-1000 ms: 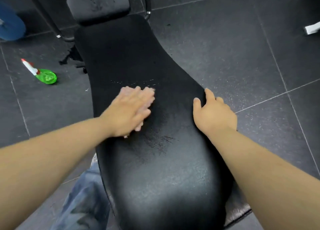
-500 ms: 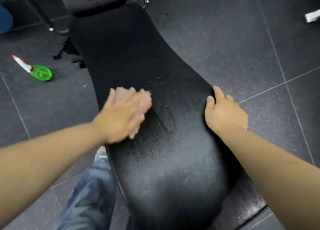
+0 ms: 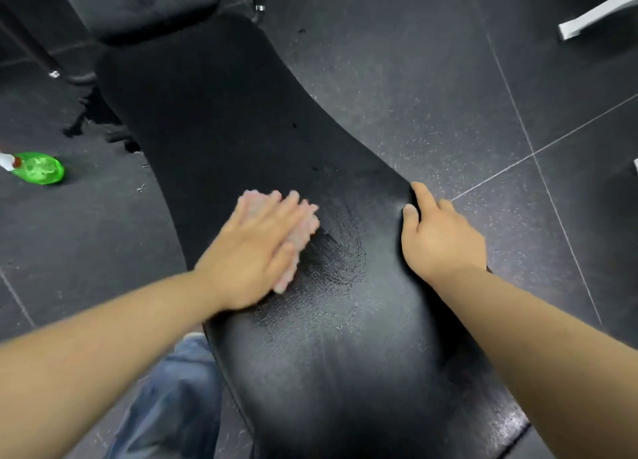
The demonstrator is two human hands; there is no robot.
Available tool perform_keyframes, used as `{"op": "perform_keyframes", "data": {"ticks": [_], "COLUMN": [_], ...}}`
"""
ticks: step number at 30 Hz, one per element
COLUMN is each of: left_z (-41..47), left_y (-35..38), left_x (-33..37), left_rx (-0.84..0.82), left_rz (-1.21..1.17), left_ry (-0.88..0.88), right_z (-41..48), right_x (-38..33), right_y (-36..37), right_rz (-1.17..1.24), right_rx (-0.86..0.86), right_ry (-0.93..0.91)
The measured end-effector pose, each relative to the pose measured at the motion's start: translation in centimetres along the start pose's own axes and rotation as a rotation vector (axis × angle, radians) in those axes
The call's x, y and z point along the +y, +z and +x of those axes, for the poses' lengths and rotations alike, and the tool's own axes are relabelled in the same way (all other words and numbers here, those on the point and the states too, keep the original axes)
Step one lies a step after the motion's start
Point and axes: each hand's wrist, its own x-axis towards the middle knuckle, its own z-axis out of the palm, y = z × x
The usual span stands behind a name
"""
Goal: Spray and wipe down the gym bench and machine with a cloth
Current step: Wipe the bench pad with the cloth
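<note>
Flat left grip [image 3: 255, 251] may skid off the cloth [image 3: 302, 225] on the slick surface [image 3: 241, 113]; right grip [image 3: 442, 237] clasps its right edge.

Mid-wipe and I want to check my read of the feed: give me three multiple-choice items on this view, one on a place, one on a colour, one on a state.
1. Where is the spray bottle?
A. on the floor, left of the bench
B. on top of the bench
C. on a shelf

2. What colour is the cloth?
A. dark blue
B. bright green
C. pale pink

3. What is the left hand doing?
A. hanging idle
B. pressing flat on the cloth
C. squeezing the bottle's trigger

Answers:
1 A, the bottle sits on the dark floor beside the bench.
2 C, pale pink fabric shows beyond the hand.
3 B, the hand lies flat on the cloth on the bench.
</note>
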Motion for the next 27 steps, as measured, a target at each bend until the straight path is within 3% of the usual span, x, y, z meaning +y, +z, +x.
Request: {"op": "perform_keyframes", "data": {"ticks": [3,6,8,10,12,13,15,18,20,23,25,27], "left_z": [5.5,11.2,13.0,11.8,9.8,9.8,11.4,15.0,16.0,14.8,12.5,10.2], "left_y": [-0.9,-2.0,-2.0,-0.2,0.6,0.0,-1.0,-2.1,-2.4,-2.2,-2.3,-2.9], "left_x": [-5.2,-1.9,3.9,8.4,8.2,6.0,1.1,-4.0,-2.8,1.9,4.7,6.6], "left_rx": [0.063,-0.049,-0.062,-0.065,-0.1,-0.081,-0.076,-0.019,0.062,0.101,-0.029,-0.12], "left_rz": [0.097,0.194,0.237,0.211,-0.011,-0.122,-0.071,0.125,0.091,-0.1,-0.38,-0.839], "left_ry": [-0.461,-0.773,-0.613,-0.176,0.11,0.174,0.11,-0.333,-0.487,-0.337,-0.243,-0.411], "right_z": [0.0,0.1,0.0,-0.2,-0.1,0.1,0.2,0.1,0.2,0.2,0.2,0.2], "right_x": [-0.1,0.1,-0.1,-0.2,-0.1,-0.1,0.0,0.1,0.2,0.4,0.2,0.2], "right_y": [0.2,0.2,0.0,-0.1,-0.1,-0.1,0.1,0.2,0.3,0.2,0.1,-0.2], "right_rz": [-0.006,-0.005,-0.004,0.007,0.014,0.014,0.015,0.016,0.011,0.015,0.02,0.068], "right_rx": [0.002,0.011,0.01,0.007,0.011,0.011,0.008,0.001,0.001,0.0,-0.023,-0.056], "right_ry": [-0.012,-0.005,-0.005,-0.015,-0.022,-0.022,-0.019,-0.022,-0.021,-0.028,-0.037,-0.032]}}
